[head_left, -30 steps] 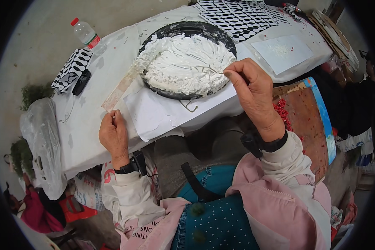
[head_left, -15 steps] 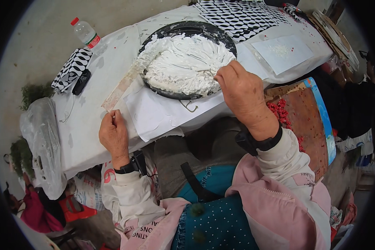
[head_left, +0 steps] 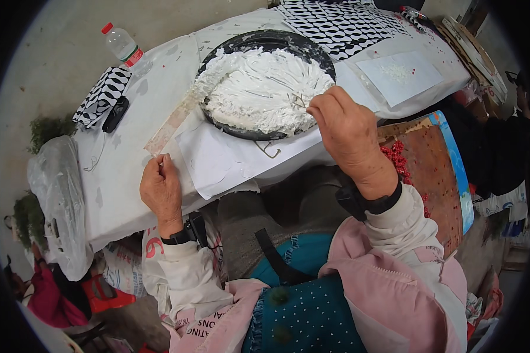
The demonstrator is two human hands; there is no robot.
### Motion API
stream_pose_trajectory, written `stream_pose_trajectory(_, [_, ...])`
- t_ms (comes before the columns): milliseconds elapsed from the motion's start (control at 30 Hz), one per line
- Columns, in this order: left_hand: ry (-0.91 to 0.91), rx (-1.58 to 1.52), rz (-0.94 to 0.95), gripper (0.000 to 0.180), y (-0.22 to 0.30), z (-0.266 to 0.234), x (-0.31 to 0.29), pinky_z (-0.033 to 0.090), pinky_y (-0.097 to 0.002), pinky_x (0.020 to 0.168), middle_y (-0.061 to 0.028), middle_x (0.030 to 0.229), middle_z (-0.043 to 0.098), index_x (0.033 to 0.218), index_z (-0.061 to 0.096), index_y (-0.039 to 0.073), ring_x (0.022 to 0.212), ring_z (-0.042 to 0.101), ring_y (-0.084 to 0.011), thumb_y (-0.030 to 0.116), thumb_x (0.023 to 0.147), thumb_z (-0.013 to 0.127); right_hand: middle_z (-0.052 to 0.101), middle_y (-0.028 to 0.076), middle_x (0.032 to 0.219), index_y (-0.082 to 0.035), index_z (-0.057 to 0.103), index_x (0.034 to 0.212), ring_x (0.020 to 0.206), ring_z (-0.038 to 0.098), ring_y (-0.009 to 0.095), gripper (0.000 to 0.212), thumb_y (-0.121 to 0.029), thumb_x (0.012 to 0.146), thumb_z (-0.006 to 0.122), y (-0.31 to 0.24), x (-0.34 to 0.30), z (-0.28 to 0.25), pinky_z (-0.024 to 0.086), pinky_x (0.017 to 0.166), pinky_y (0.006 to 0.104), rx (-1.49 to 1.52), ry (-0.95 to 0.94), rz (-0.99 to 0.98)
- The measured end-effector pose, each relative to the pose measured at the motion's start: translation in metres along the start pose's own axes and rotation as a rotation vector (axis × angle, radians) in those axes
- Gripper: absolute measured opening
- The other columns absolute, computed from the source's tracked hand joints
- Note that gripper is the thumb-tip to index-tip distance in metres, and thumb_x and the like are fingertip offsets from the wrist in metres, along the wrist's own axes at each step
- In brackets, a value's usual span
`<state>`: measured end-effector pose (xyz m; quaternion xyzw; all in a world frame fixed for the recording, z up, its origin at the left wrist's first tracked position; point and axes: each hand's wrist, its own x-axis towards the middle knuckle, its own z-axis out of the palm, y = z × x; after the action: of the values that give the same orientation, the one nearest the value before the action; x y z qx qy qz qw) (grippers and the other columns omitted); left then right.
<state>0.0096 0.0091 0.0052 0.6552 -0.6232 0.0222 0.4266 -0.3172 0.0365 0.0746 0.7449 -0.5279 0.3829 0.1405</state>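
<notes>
A round black dish point(head_left: 241, 41) holds a thick spread of white paste point(head_left: 259, 88), ridged with stroke marks. My right hand point(head_left: 350, 132) is over its right edge, thumb and fingers pinched on a thin bent wire piece point(head_left: 297, 99) above or touching the paste; which, I cannot tell. My left hand point(head_left: 162, 191) stays closed at the table's front edge, its fingertips beside the near end of a paste-smeared strip point(head_left: 169, 128) that leans towards the dish; whatever they pinch is too small to name. Another bent wire piece point(head_left: 269, 150) lies on white paper point(head_left: 218, 167) below the dish.
To the right, a brown board point(head_left: 436, 159) with a blue edge bears red beads point(head_left: 397, 159). White bits rest on a pale sheet point(head_left: 424, 85). A bottle point(head_left: 121, 46), patterned pouch point(head_left: 105, 94), black object point(head_left: 116, 115) and plastic bag point(head_left: 59, 200) are along the left.
My right hand has shifted slightly right and down, and more of the wire piece shows beyond its fingertips. The left hand has barely moved.
</notes>
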Motion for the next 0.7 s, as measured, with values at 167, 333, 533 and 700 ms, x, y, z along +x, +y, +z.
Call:
stream_pose_trajectory(167, [0.002,0.009,-0.001,0.017,-0.0006,-0.0007,0.0003,0.046,-0.0329,0.057,-0.0115,0.069,0.063,0.088,0.067,0.002,0.058,0.058,-0.0225,0.018,0.089,0.064,0.058,0.010,0.080,-0.003,0.060,0.087,0.067,0.061,0.031,0.013,0.003,0.079,0.067,-0.0027,0.0057,-0.0072,0.048,0.056,0.0363,0.073,0.064,0.013])
stream_pose_trajectory(333, [0.007,0.012,0.002,0.017,0.0003,-0.0009,0.0012,0.046,-0.0328,0.057,-0.0116,0.069,0.063,0.088,0.067,0.002,0.058,0.058,-0.0226,0.018,0.089,0.064,0.058,0.010,0.080,-0.003,0.060,0.087,0.067,0.061,0.032,0.012,0.004,0.079,0.066,-0.0017,0.0037,-0.0029,0.048,0.056,0.0372,0.094,-0.024,-0.035])
stream_pose_trajectory(533, [0.007,0.005,0.012,0.017,-0.0002,-0.0009,0.0003,0.047,-0.0327,0.058,-0.0118,0.069,0.063,0.089,0.067,0.002,0.059,0.059,-0.0227,0.019,0.089,0.064,0.058,0.011,0.081,-0.003,0.060,0.088,0.068,0.061,0.032,0.013,0.005,0.079,0.066,0.0004,0.0036,-0.0040,0.048,0.057,0.0375,0.069,-0.002,-0.016])
stream_pose_trajectory(700, [-0.003,0.002,-0.001,0.018,-0.0005,-0.0016,0.0001,0.047,-0.0328,0.058,-0.0120,0.070,0.064,0.089,0.067,0.002,0.059,0.060,-0.0231,0.019,0.089,0.064,0.058,0.011,0.081,-0.003,0.060,0.090,0.068,0.061,0.032,0.015,0.005,0.079,0.066,-0.0022,-0.0017,0.0007,0.049,0.057,0.0368,0.076,-0.025,-0.018])
